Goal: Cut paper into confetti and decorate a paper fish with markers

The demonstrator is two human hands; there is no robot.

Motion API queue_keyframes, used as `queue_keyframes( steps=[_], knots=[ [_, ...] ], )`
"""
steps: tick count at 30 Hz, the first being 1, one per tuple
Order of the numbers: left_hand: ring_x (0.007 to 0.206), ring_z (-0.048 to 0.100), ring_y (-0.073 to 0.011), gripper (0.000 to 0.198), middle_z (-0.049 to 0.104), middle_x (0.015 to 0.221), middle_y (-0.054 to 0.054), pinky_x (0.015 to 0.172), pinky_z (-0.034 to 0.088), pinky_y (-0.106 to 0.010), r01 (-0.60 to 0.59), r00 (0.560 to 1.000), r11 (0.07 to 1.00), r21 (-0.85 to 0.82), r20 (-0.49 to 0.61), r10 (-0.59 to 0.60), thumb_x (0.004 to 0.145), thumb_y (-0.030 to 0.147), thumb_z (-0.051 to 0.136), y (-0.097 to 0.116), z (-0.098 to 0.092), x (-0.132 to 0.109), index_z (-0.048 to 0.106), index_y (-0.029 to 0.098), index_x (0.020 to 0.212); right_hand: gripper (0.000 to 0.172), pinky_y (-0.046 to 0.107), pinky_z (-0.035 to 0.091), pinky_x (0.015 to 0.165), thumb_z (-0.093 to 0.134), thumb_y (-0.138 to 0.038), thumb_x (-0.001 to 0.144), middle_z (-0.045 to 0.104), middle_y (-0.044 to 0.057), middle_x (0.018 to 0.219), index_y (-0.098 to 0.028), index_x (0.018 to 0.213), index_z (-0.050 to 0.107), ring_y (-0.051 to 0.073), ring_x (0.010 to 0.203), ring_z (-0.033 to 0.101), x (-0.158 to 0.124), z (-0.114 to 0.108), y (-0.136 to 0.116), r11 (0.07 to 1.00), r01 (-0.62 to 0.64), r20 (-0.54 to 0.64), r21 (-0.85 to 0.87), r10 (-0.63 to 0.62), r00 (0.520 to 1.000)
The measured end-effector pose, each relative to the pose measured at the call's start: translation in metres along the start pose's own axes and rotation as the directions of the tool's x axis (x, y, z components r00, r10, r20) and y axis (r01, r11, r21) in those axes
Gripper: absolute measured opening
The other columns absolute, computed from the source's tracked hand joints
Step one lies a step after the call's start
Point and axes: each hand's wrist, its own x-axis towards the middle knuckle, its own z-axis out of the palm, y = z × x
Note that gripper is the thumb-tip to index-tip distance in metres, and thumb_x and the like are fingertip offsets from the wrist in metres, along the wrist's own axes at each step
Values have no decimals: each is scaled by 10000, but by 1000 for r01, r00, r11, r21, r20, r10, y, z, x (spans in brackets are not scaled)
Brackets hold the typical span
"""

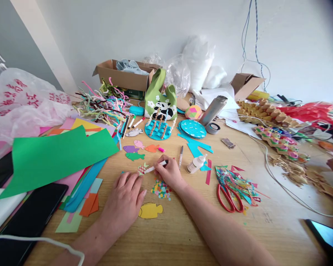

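Note:
My right hand [168, 171] is closed around a white marker [153, 169] with a black end. The marker's tip meets a small paper fish [141, 169] with red criss-cross lines. Lying flat with its fingers stretched out, my left hand [127, 192] rests at the near edge of that fish and partly hides it. Just below sits a yellow paper fish [150, 210]. A pile of colourful paper dots [161, 190] lies beside my right wrist. Farther back are purple [130, 149], green [135, 156], pink [139, 144] and orange [151, 148] paper fish, with a pink cap [161, 150] nearby.
Red-handled scissors [229, 199] lie among paper scraps on the right, near a glue bottle [196, 164] and a pen [181, 157]. Coloured paper sheets [61, 155] and a black phone [36, 218] are on the left. Behind stand a green panda bag [161, 98] and a metal flask [214, 111].

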Motion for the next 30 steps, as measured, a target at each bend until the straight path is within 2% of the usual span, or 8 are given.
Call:
queue_keyframes(
  steps=[20,30],
  knots=[
    [1138,492,-296,346,632,1225,-107,971,429,-480,7,1000,1000,-4,20,-7,945,290,454,1,0,0,602,130,1213,104,206,337,376,561,-260,687,570,-48,460,-220,682,465,101,364,451,-1,0,-3,1000,5,9,-8,-5,1000],
    [1122,524,-287,337,653,1188,-120,953,449,-476,5,1000,1000,-23,-20,-6,946,298,441,1,-1,1,620,139,1183,104,205,349,393,562,-266,701,577,-47,471,-215,687,473,97,367,454,-1,0,-2,1000,12,5,-14,-12,1000]
  ],
)
